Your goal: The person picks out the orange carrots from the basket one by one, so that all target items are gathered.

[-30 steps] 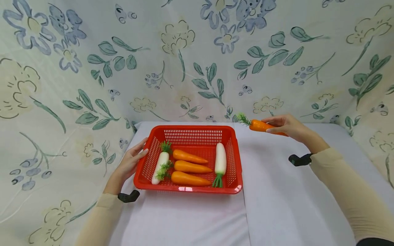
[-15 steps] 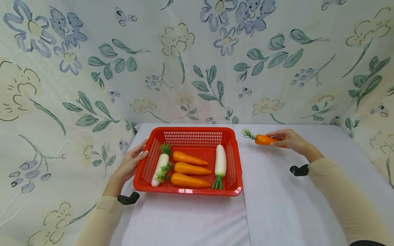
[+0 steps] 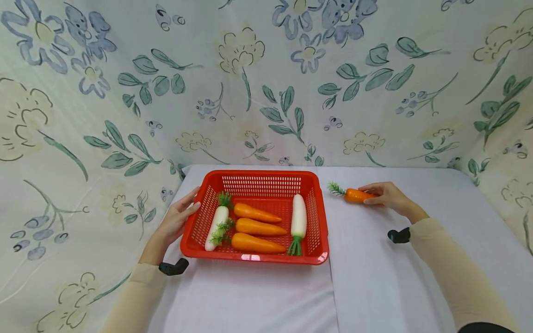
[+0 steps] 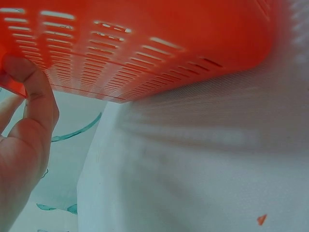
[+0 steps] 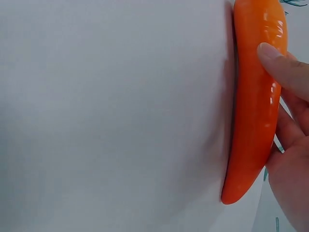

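In the head view my left hand (image 3: 176, 219) grips the left rim of a red plastic basket (image 3: 266, 260); the left wrist view shows bent fingers (image 4: 36, 92) at that rim. Inside the basket lie a white radish (image 3: 218, 224) at the left, three orange carrots (image 3: 258, 226) in the middle and another white radish (image 3: 298, 217) at the right. To the basket's right, my right hand (image 3: 389, 196) holds an orange carrot (image 3: 356, 195) with a leafy green top, down at the white cloth. Its thumb (image 5: 277, 63) lies across the carrot in the right wrist view.
A white cloth (image 3: 266, 296) covers the table, with a seam running forward near the basket's right side. Behind and to the sides hangs a floral curtain (image 3: 266, 69), close to the table's back edge.
My right hand has lowered the carrot from above the table to the cloth, and over the last half second it has hardly moved. The left hand and basket stay in place.
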Tool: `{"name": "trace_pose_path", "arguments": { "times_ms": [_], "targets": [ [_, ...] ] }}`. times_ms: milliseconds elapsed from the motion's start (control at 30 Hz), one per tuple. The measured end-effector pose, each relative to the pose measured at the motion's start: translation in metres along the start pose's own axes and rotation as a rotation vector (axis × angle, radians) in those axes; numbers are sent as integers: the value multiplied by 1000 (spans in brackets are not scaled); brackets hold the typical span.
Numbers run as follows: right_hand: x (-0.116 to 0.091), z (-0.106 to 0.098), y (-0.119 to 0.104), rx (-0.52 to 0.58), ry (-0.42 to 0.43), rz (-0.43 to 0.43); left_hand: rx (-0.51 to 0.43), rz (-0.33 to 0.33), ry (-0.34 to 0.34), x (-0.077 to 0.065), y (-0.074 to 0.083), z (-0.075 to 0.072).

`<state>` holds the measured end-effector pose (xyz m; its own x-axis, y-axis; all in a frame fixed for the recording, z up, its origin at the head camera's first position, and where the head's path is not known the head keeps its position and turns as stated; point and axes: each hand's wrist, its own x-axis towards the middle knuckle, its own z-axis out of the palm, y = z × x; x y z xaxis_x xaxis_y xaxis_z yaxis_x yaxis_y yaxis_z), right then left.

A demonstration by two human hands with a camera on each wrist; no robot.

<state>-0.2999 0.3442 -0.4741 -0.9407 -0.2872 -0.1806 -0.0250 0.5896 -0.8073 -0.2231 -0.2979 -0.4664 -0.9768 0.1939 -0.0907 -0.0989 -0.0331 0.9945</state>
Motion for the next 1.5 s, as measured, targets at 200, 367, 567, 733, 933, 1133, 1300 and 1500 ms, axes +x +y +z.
{"name": "trace_pose_path", "arguments": {
  "times_ms": [200, 367, 567, 733, 933, 1133, 1300, 1500],
  "targets": [
    [0, 1, 1, 29, 7, -4, -30, 9, -5, 0, 1, 1],
    [-1, 1, 2, 27, 19, 8, -46, 14, -9, 0, 2, 2],
    [-3, 3, 3, -7, 32, 11, -45, 21, -16, -1, 0, 2],
    [-6, 3, 0, -17, 37, 2, -37, 24, -11, -1, -3, 1],
    [-8, 1, -1, -10, 36, -13, -34, 19, -2, 0, -2, 2],
    [-8, -3, -4, 36, 41, -21, -40, 13, -6, 1, -1, 2],
    [-7, -3, -22, 45, 81, -55, -43, 5, -6, 2, -1, 3],
    [-3, 3, -67, 130, 153, -96, -52, -3, -2, 1, 0, 3]
  ]
}}
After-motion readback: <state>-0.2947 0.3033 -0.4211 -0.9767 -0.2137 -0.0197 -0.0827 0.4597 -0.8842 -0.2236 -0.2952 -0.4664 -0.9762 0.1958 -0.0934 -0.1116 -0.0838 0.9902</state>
